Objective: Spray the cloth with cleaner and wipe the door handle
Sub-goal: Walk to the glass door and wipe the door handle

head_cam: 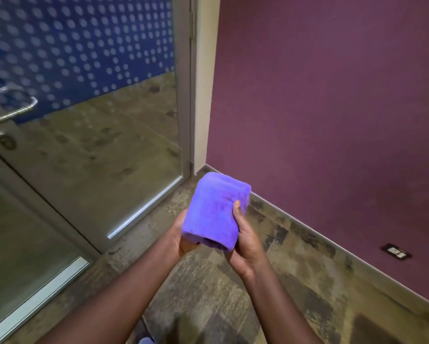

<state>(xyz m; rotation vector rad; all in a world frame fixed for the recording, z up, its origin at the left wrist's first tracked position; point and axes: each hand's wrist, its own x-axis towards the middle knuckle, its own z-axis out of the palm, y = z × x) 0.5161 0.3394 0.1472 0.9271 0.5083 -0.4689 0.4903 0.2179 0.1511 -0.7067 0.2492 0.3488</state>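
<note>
A folded purple cloth (216, 212) is held in front of me above the floor. My left hand (182, 238) cups it from the left and underneath. My right hand (245, 240) grips its right side, thumb pressed on top. A silver lever door handle (15, 108) sits on the glass door at the far left, well away from both hands and blurred. No spray bottle can be seen.
The glass door (96, 135) has a blue dotted film on top and a keyhole (7, 142) below the handle. A purple wall (332, 108) runs along the right, with a floor outlet (396, 253) near it. Patterned carpet (295, 281) covers the floor.
</note>
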